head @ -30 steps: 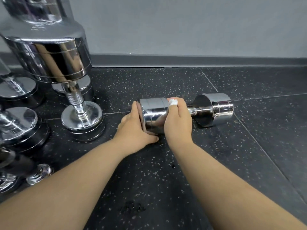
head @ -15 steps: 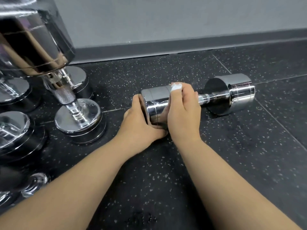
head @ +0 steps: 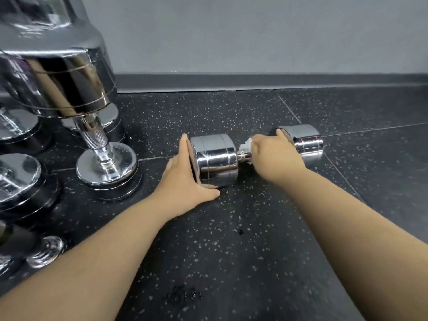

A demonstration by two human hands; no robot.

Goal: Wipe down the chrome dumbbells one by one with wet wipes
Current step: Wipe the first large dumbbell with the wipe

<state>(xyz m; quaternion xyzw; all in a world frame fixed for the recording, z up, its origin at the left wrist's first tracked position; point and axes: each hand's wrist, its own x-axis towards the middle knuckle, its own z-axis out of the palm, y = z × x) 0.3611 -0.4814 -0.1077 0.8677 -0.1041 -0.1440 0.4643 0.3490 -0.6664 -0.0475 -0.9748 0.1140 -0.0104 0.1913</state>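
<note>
A small chrome dumbbell [head: 216, 159] lies on its side on the black speckled floor. My left hand [head: 185, 179] rests flat against the outer face of its left head, fingers straight, thumb along the floor. My right hand [head: 275, 156] is wrapped over the handle between the two heads, holding a white wet wipe [head: 246, 145] that peeks out at the fingertips. The right head [head: 305, 142] shows past my knuckles. Most of the handle is hidden under my right hand.
Several larger chrome dumbbells stand upright at the left, the nearest one [head: 102, 158] close to my left hand, with a big head [head: 53, 72] looming above. The grey wall and dark baseboard [head: 254, 82] run behind. Open rubber floor [head: 231, 251] lies in front.
My right hand with the wipe has slid right, off the left head and onto the handle. My left hand stays pressed on the left head's face.
</note>
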